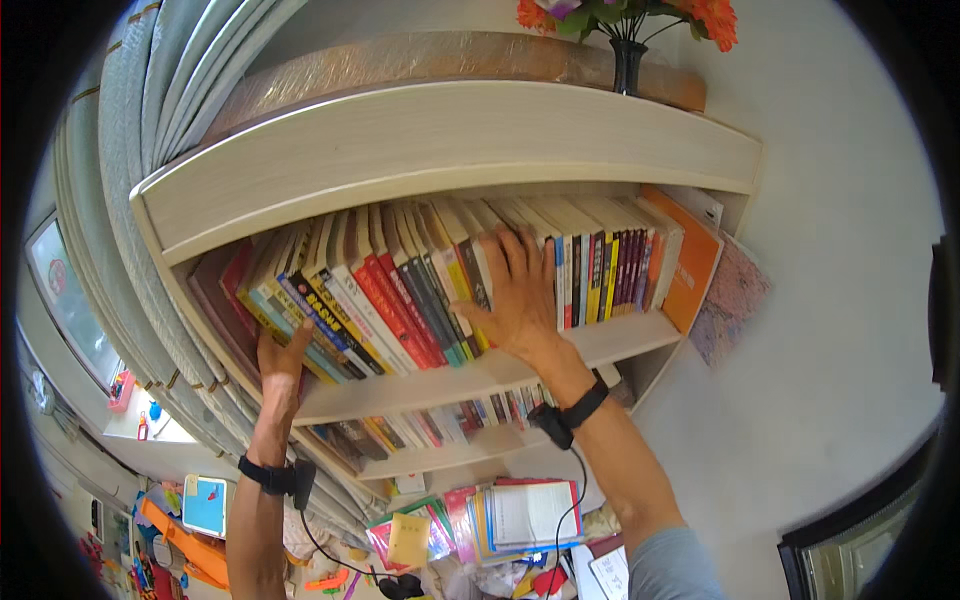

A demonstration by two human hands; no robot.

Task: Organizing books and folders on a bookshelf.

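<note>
Your right hand lay spread on the row of books, its fingers apart and reaching up the spines near the middle of the upper shelf. Your left hand was at the row's left end, its thumb against the lower spines; its other fingers were partly hidden, so I could not tell whether it was clamped on a book. The red books stood between your two hands, and a tall orange-covered item stood at the row's right end. A second row of books sat below, and a dark vase of flowers stood atop the bookcase
</note>
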